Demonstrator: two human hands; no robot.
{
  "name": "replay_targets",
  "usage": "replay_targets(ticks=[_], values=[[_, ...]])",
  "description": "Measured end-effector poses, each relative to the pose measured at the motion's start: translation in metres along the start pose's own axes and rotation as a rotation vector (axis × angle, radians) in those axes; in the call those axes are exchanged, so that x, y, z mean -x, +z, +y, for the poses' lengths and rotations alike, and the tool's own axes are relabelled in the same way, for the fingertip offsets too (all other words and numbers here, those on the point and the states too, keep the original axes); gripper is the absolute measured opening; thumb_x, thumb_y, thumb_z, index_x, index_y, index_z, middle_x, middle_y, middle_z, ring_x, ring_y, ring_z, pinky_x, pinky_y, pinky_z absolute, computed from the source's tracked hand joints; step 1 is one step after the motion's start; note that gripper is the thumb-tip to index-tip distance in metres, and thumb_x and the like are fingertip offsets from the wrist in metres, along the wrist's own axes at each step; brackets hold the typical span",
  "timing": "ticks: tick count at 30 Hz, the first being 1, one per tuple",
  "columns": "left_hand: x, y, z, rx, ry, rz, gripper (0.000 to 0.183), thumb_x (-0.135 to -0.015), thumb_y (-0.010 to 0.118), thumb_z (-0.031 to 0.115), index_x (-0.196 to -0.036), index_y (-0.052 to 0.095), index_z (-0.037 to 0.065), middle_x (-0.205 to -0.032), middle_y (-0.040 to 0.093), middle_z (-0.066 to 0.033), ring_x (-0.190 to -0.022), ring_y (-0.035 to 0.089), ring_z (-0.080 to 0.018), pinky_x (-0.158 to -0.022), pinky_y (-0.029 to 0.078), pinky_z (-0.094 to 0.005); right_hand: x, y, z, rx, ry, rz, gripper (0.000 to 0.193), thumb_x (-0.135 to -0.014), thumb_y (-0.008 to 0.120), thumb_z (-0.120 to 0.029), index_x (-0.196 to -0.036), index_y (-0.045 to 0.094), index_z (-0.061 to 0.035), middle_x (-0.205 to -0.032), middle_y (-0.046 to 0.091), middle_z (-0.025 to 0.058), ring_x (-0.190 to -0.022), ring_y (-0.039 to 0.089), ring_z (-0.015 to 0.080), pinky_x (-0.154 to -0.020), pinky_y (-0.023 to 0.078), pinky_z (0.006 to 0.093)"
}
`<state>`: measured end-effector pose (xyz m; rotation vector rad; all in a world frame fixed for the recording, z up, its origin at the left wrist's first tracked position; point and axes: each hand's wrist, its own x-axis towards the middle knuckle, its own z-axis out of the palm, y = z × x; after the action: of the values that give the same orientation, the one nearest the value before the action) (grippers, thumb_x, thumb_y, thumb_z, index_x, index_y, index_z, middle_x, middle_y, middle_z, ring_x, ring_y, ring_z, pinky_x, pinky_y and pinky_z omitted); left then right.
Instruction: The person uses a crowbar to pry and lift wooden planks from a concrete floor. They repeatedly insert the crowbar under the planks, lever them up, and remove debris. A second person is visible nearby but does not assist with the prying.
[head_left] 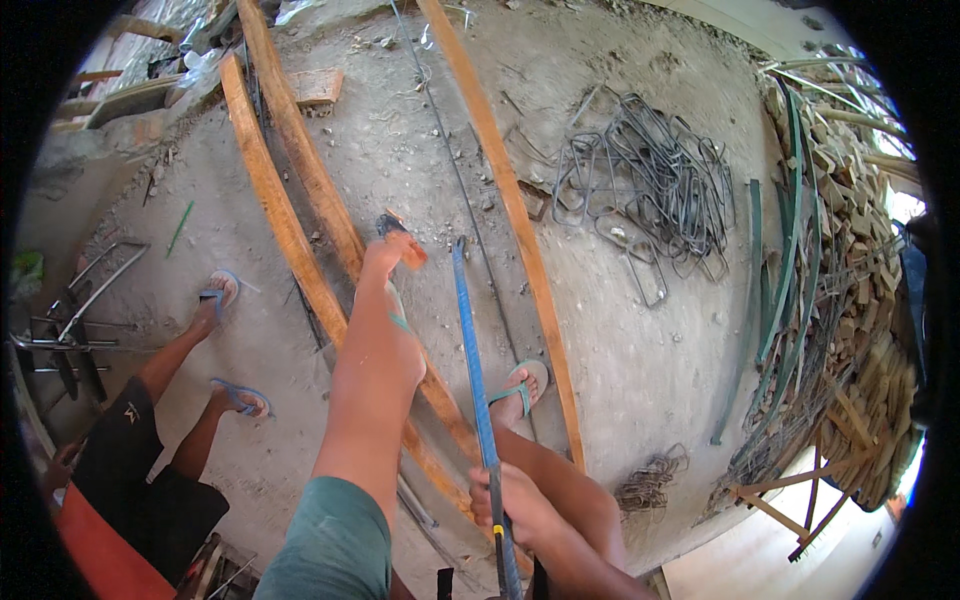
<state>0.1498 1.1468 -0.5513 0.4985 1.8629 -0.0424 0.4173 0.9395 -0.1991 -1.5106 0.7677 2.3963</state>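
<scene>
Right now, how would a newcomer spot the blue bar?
Find the rightmost long beam on the floor. Left of it, the right hand grips the blue bar. Its colour sets it apart from the brown beam and the thin dark rod between them.

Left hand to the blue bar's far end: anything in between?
Only the orange-brown piece at the left hand; beyond it, nothing visible but dusty floor. The right hand grips the blue bar lower down.
</scene>
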Motion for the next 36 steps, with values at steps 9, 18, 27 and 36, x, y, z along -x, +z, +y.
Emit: replay_targets(ticks=[9, 18, 27, 36], values=[[0.291, -0.009, -0.051, 1.726, 0.069, -0.617, 0.030, -0.097, 0.043, 0.029, -0.109, 0.058, 0.007, -0.087, 0.066, -0.0202, -0.084, 0.066, -0.0363, -0.091, 0.045, -0.0701, -0.030, -0.037, 0.008, 0.258, -0.192, 0.167, 0.014, -0.091, 0.060, -0.019, -0.090, 0.050, -0.0097, -0.058, 0.042, -0.0029, -0.044, 0.039, 0.0083, -0.039, 0.033, 0.0262], [0.441, 0.043, -0.044, 0.856, -0.144, -0.230, 0.056, -0.086, 0.066, 0.055, -0.119, 0.057, 0.011, -0.105, 0.063, -0.0075, -0.097, 0.063, -0.0272, -0.080, 0.054, -0.0535, 0.104, -0.007, 0.040, 0.880, -0.404, 0.224, 0.022, -0.085, 0.060, -0.024, -0.082, 0.056, -0.0025, -0.059, 0.054, 0.0061, -0.045, 0.052, 0.0163, -0.042, 0.042, 0.0308], [0.448, 0.099, -0.037, 1.468, -0.062, -0.337, 0.035, -0.088, 0.068, 0.042, -0.110, 0.061, 0.014, -0.096, 0.064, -0.0017, -0.083, 0.064, -0.0145, -0.069, 0.055, -0.0374, 0.095, -0.060, 0.019, 1.364, -0.334, 0.135, 0.036, -0.091, 0.057, -0.034, -0.100, 0.063, -0.0002, -0.077, 0.065, 0.0137, -0.073, 0.065, 0.0241, -0.068, 0.051, 0.0370], [0.379, 0.085, -0.070, 1.324, -0.182, -0.342, 0.051, -0.086, 0.057, 0.061, -0.093, 0.060, 0.011, -0.077, 0.057, -0.0034, -0.054, 0.052, -0.0160, -0.046, 0.042, -0.0294, -0.127, -0.223, -0.171, 1.539, -0.536, 0.894, 0.073, -0.091, 0.048, -0.060, -0.132, 0.053, -0.0008, -0.138, 0.048, 0.0262, -0.133, 0.042, 0.0356, -0.109, 0.037, 0.0429]])
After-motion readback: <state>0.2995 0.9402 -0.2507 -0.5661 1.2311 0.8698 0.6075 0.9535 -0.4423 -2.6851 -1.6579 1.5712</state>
